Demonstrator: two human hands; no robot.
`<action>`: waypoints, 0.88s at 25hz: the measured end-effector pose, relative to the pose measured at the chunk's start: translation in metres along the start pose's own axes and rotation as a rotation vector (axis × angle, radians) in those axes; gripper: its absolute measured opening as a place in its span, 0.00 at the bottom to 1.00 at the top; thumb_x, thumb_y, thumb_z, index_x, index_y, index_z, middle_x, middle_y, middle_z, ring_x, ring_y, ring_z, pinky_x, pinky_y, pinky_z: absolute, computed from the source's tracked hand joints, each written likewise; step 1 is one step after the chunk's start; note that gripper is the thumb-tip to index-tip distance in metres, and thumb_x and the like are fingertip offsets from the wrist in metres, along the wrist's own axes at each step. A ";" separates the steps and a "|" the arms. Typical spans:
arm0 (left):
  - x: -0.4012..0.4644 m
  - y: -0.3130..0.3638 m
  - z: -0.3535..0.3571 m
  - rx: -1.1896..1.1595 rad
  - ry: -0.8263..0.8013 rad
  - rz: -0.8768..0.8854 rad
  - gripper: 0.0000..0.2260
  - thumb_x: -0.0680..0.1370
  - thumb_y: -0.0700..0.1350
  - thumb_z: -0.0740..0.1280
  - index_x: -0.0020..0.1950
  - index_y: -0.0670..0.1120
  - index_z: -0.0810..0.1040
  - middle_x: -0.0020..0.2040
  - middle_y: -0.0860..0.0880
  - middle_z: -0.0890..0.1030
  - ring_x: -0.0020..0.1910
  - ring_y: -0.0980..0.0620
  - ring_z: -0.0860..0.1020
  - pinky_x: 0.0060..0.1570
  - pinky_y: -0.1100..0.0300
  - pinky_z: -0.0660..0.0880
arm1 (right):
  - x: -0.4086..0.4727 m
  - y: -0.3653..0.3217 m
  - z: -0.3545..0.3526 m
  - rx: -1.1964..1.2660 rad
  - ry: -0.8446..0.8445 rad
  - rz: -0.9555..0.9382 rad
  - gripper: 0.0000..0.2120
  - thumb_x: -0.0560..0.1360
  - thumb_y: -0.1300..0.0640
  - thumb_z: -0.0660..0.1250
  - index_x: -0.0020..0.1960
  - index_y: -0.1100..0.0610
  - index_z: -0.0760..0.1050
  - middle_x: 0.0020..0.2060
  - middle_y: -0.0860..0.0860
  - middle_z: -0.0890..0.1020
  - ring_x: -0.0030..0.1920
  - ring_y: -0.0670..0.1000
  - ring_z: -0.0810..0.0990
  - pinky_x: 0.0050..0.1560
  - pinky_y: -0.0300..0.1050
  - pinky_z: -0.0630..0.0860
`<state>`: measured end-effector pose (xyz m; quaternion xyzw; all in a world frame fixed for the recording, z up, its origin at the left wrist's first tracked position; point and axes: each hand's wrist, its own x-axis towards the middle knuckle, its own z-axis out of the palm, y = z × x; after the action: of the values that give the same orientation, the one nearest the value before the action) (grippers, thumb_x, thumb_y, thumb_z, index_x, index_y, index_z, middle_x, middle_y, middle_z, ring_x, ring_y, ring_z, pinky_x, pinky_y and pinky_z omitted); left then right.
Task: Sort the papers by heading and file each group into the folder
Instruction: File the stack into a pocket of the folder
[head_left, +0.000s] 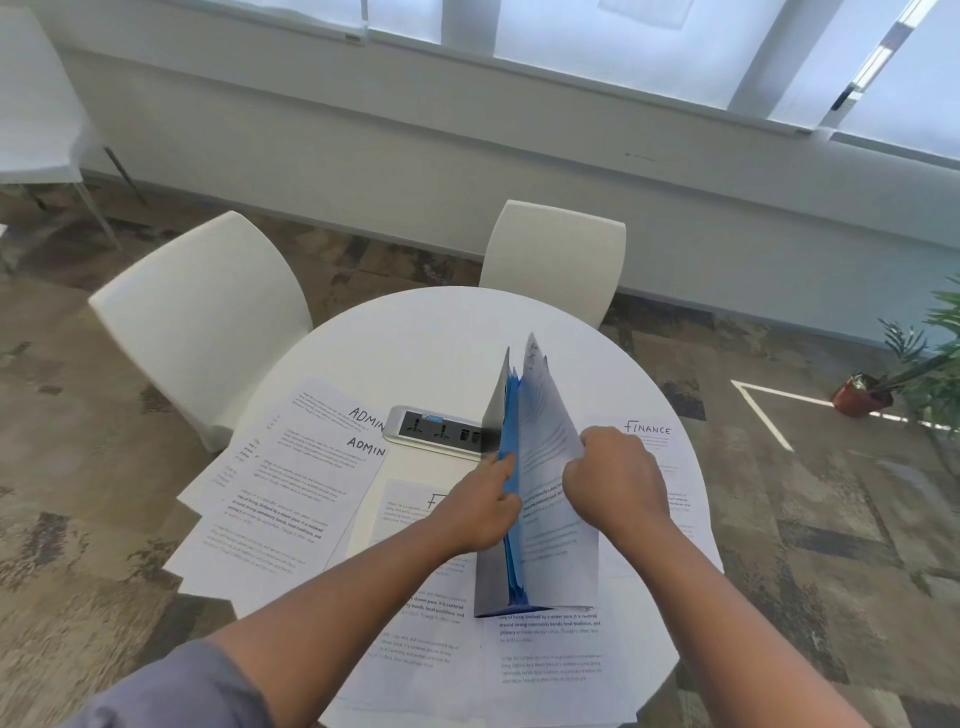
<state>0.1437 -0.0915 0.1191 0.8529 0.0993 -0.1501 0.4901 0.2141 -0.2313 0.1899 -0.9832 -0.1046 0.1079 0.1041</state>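
Note:
A blue folder (511, 441) stands upright on its spine near the middle of the round white table (415, 322), its grey cover open to the left. My left hand (480, 512) grips the folder's blue leaves. My right hand (615, 480) grips a sheaf of printed papers (550, 436) held upright against the folder's right side. Sheets headed ADMIN (291, 483) lie overlapped on the left. A sheet headed FINANCE (652, 434) lies on the right, partly under my right hand. More printed sheets (545, 660) lie near the front edge.
A power socket panel (434, 431) is set in the table's middle, just left of the folder. Two white chairs (202, 322) (556, 260) stand behind the table. A potted plant (883, 389) sits on the floor at the right.

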 end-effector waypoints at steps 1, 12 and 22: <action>0.000 0.000 0.000 -0.004 0.002 0.003 0.23 0.85 0.40 0.56 0.80 0.42 0.61 0.78 0.43 0.64 0.60 0.47 0.75 0.47 0.65 0.74 | 0.001 -0.004 0.003 -0.005 -0.002 -0.017 0.04 0.77 0.58 0.62 0.43 0.55 0.74 0.40 0.52 0.79 0.38 0.54 0.78 0.32 0.43 0.70; 0.004 -0.008 -0.001 0.072 0.019 -0.009 0.27 0.85 0.41 0.56 0.84 0.43 0.52 0.83 0.45 0.58 0.80 0.48 0.61 0.70 0.64 0.61 | 0.009 -0.006 0.056 -0.015 0.059 -0.013 0.08 0.80 0.48 0.63 0.50 0.50 0.78 0.50 0.49 0.75 0.47 0.51 0.75 0.43 0.48 0.77; 0.011 -0.020 0.003 0.089 0.007 -0.027 0.29 0.84 0.44 0.57 0.84 0.47 0.52 0.84 0.45 0.52 0.80 0.44 0.63 0.78 0.49 0.62 | -0.003 0.001 0.085 -0.143 -0.056 0.019 0.12 0.80 0.41 0.61 0.55 0.43 0.81 0.83 0.50 0.41 0.81 0.56 0.47 0.70 0.61 0.63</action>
<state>0.1476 -0.0837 0.0980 0.8730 0.1057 -0.1581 0.4491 0.1917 -0.2177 0.1089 -0.9856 -0.1055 0.1286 0.0298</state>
